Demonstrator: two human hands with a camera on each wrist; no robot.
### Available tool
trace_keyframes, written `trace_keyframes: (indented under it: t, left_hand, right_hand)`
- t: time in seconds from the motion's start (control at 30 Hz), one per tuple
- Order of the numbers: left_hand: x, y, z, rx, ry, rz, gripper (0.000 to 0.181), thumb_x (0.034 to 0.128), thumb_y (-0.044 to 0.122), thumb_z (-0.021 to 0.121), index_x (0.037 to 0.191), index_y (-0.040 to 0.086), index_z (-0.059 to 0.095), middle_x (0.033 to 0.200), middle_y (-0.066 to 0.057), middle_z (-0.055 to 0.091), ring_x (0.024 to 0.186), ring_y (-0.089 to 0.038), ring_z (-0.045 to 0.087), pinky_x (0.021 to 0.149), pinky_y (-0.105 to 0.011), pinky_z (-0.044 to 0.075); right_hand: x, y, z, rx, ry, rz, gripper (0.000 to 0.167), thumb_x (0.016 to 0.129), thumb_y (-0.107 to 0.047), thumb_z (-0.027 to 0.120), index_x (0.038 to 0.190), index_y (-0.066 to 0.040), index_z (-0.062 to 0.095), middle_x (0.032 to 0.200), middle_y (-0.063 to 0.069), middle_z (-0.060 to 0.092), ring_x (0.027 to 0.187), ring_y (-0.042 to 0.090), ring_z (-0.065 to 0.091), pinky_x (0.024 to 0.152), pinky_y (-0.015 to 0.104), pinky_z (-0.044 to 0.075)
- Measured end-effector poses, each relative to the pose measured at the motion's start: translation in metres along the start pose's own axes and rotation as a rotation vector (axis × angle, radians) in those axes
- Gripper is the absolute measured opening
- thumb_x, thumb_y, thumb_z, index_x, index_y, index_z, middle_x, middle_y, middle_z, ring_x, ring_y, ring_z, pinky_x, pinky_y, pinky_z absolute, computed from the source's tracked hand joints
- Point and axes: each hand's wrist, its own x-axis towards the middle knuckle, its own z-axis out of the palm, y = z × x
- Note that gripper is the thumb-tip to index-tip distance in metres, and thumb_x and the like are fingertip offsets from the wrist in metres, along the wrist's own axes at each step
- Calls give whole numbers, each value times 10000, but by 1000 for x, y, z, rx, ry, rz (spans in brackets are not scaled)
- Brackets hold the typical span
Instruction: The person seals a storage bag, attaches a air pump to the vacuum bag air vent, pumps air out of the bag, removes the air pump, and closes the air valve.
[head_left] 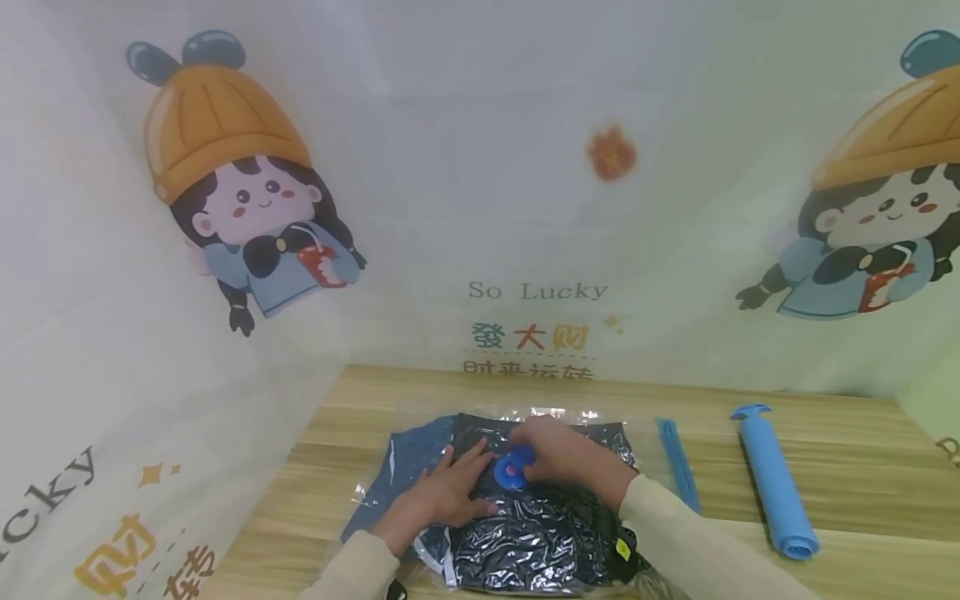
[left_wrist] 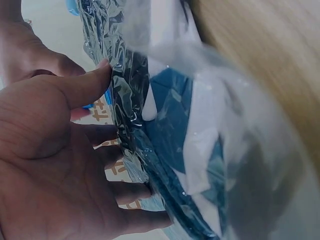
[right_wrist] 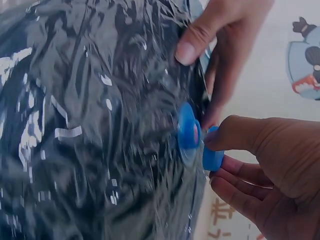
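Observation:
A clear plastic vacuum storage bag (head_left: 517, 546) packed with dark and blue clothes lies on the table. On its upper face sits a round blue valve (right_wrist: 189, 131) with a pinkish centre. My right hand (head_left: 558, 450) pinches a small blue valve cap (right_wrist: 213, 150) between thumb and fingers, just beside the valve and apart from it in the right wrist view. My left hand (head_left: 442, 492) rests on the bag left of the valve, fingers spread and fairly straight. In the left wrist view, the thumb and fingertips of the left hand (left_wrist: 55, 165) touch the wrinkled plastic.
A light blue hand pump (head_left: 776, 483) lies on the wooden table (head_left: 862, 467) at the right. Between it and the bag is a narrow blue strip (head_left: 678, 462). A pale printed cloth (head_left: 480, 183) hangs behind and at the sides.

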Motion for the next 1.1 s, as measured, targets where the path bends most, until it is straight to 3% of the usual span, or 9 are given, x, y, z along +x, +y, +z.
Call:
trace_keyframes:
  t: [0.33,0.63,0.93,1.1]
  left_hand:
    - [1,3,-3,2,-13,0,753,934,422,723,1546,100,427,1661,-70,231,1458,-531,153,1033,-785,223]
    - [1,0,-3,13,-10,8,753,932,422,723,1546,103,425,1655,-88,241,1447,-545,173,1021,-791,237]
    - [-1,3,-4,-4,-25,8,753,939,415,717,1550,94,415,1659,-85,229,1454,-538,158,1025,-793,223]
    - [-2,3,-4,-1,-14,12,754,937,411,719,1547,85,418,1656,-97,236,1449,-545,163,1022,-794,227]
  right_hand:
    - [10,-11,13,-46,-63,51,303,762,2,829,1055,-13,757,965,56,710,916,217,648,841,373,542]
    - [18,-13,17,-145,-58,-13,234,742,-15,840,968,-44,782,833,10,703,769,158,646,734,294,551]
    - [16,-12,20,-111,-59,88,240,772,-63,863,991,-31,771,907,24,719,840,174,665,789,313,559]
    - [18,-11,22,-108,-26,118,164,801,-145,862,870,-59,740,739,-43,627,664,121,564,641,288,520]
